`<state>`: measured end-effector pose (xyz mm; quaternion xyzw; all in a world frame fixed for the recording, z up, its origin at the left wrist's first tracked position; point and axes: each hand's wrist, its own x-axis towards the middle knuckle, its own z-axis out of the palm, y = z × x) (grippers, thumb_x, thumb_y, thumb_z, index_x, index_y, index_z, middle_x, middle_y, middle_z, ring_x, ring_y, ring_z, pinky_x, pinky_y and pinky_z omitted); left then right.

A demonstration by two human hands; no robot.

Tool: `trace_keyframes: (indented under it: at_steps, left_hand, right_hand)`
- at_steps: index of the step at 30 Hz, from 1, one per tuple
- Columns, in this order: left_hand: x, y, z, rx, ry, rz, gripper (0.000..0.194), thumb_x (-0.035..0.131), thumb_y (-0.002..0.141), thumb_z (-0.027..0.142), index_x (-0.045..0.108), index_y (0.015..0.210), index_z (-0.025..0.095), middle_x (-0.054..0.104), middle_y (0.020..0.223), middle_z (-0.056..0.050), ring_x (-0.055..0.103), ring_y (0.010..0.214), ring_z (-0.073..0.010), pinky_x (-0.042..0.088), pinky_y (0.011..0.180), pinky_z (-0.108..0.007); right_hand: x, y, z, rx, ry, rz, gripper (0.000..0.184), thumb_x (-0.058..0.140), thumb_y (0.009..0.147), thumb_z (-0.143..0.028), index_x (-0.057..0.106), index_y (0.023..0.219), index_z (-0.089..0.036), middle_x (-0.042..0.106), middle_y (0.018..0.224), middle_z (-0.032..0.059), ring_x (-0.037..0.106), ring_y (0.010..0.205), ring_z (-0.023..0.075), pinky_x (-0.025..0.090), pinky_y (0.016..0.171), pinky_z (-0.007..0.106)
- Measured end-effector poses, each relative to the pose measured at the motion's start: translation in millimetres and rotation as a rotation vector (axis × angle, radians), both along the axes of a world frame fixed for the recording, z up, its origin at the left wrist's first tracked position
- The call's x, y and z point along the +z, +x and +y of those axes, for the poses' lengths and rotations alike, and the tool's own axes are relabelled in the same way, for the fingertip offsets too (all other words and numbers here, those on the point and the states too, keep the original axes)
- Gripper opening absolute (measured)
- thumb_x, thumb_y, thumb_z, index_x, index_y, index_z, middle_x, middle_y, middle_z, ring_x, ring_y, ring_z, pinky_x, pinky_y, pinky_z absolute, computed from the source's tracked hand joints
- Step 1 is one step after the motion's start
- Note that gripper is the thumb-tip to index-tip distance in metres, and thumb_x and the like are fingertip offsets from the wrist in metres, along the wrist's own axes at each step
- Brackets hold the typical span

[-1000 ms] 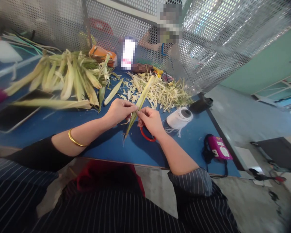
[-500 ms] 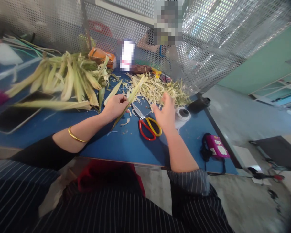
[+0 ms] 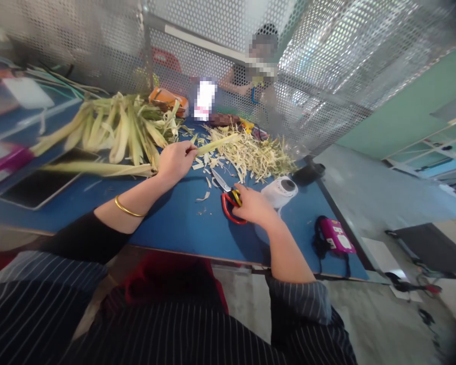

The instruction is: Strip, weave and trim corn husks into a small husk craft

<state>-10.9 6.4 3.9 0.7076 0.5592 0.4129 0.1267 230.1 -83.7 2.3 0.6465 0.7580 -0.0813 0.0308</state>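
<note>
My left hand [image 3: 177, 163] pinches one end of a pale green corn husk [image 3: 217, 144], whose free end points right over a heap of shredded husk [image 3: 256, 154]. With my right hand [image 3: 257, 207] I have hold of the handles of a pair of scissors [image 3: 221, 180], one red and one yellow. The scissors lie on the blue table [image 3: 178, 218], blades pointing away and a little left. Part of the yellow handle is hidden by my fingers. Beside that hand, to the right, stands a spool of white thread [image 3: 279, 191].
Whole corn husks [image 3: 123, 134] are piled on the left, near a dark flat tablet [image 3: 30, 190]. A black cylinder [image 3: 309, 174] and a magenta box with a black strap [image 3: 337, 235] lie at the right. Behind a perforated metal screen [image 3: 213, 48] sits another person.
My right hand let go of the husk, moved right, then came down onto the scissors' handles. My left hand kept the husk, which has swung from steep to nearly level.
</note>
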Motion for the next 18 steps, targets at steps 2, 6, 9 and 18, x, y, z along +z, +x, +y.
trace_keyframes:
  at_steps: [2, 6, 9, 18]
  left_hand:
    - [0.7, -3, 2, 0.024, 0.017, 0.041, 0.021, 0.057, 0.084, 0.032, 0.075, 0.087, 0.022, 0.071, 0.079, -0.005, 0.058, 0.071, -0.0189, 0.039, 0.066, -0.030]
    - [-0.2, -8, 7, 0.077, 0.032, 0.102, 0.024, 0.055, 0.085, 0.032, 0.076, 0.090, 0.022, 0.074, 0.085, -0.006, 0.061, 0.075, -0.0200, 0.040, 0.068, -0.031]
    - [-0.9, -10, 10, 0.090, 0.023, 0.119, 0.025, 0.055, 0.085, 0.033, 0.076, 0.091, 0.022, 0.074, 0.085, -0.006, 0.062, 0.076, -0.0202, 0.041, 0.068, -0.031]
    - [-1.3, -4, 5, 0.066, 0.013, 0.139, 0.026, 0.055, 0.084, 0.034, 0.077, 0.089, 0.020, 0.074, 0.083, -0.007, 0.062, 0.075, -0.0205, 0.043, 0.068, -0.031]
  right_hand:
    - [-4.3, 2, 4, -0.055, 0.009, 0.068, 0.074, 0.056, 0.072, -0.023, 0.042, 0.143, -0.011, 0.069, 0.112, 0.0204, 0.066, 0.097, 0.0342, 0.049, 0.079, 0.040]
    - [-13.4, 6, 11, -0.131, 0.045, 0.528, 0.053, 0.057, 0.079, -0.032, 0.056, 0.130, -0.018, 0.071, 0.107, 0.0103, 0.067, 0.087, 0.0233, 0.052, 0.076, 0.035]
    - [-16.3, 5, 15, -0.233, 0.001, 0.984, 0.052, 0.063, 0.077, -0.045, 0.056, 0.123, -0.020, 0.066, 0.076, -0.0002, 0.057, 0.055, 0.0133, 0.050, 0.054, 0.029]
    - [-15.3, 4, 9, -0.133, -0.133, 1.323, 0.050, 0.078, 0.069, -0.043, 0.053, 0.109, -0.025, 0.050, 0.076, -0.0070, 0.051, 0.067, 0.0079, 0.048, 0.070, 0.025]
